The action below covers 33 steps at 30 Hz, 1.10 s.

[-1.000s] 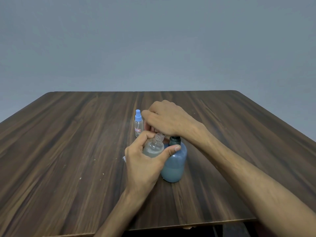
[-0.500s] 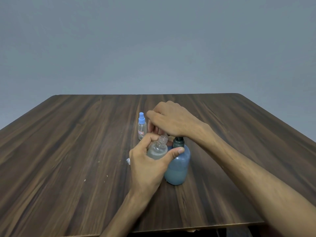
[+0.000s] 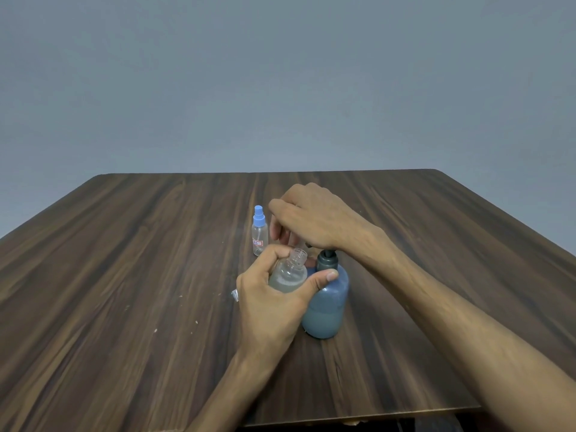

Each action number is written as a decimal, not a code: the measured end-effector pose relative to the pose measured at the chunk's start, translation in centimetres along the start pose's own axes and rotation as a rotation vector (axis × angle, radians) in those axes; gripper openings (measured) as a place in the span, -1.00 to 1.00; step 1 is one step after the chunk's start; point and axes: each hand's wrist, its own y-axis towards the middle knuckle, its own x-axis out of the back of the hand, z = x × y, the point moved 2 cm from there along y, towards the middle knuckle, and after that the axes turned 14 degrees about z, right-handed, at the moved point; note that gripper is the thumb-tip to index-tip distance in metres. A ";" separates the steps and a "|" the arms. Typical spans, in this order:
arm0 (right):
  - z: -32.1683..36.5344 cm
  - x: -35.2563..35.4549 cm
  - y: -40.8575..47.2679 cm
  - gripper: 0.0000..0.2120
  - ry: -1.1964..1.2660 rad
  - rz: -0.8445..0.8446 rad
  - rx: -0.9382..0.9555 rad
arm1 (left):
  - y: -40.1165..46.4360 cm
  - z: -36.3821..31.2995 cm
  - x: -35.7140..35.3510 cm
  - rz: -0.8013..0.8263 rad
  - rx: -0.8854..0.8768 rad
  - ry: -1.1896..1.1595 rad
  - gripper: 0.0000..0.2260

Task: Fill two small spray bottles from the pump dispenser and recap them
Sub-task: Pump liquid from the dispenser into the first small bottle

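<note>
Dark wood-grain counter [image 3: 131, 275], grey wall behind.

Left of both hands: a few pale specks on the counter surface. Just at the left hand's outer edge, a small clear cap-like piece [image 3: 234, 295] lying on the counter, mostly hidden; identity unclear.

Capped spray bottle [image 3: 259, 233]: upright, blue sprayer top, clear body with red-bordered label. Beyond the left hand, just left of the right hand's fingers, not touched by either.

Left hand [image 3: 269, 299]: curled round the open spray bottle [image 3: 288, 274], thumb across its near-right side, fingers wrapped on the left. Bottle tilted, threaded neck uncapped and pointing up toward the underside of the right hand. Cloudy liquid low in the body.

Right hand [image 3: 311, 218]: above and beyond the left hand, palm down over the pump head, fingers bent downward. Pump head itself hidden beneath the hand; grip or mere press cannot be told.

Pump dispenser [image 3: 325, 302]: blue rounded body, dark collar, upright on the counter, directly right of the left hand and touching its thumb tip, under the right wrist. Pale liquid filling roughly the lower part.
</note>
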 end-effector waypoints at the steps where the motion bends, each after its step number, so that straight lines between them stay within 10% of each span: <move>1: 0.0 -0.1 0.0 -0.56 0.004 0.013 -0.007 | 0.0 0.0 0.0 -0.001 0.002 0.000 -0.66; 33: 0.2 -0.2 -0.2 -0.57 -0.009 -0.014 -0.023 | -0.1 0.4 0.0 -0.020 0.008 0.011 -0.65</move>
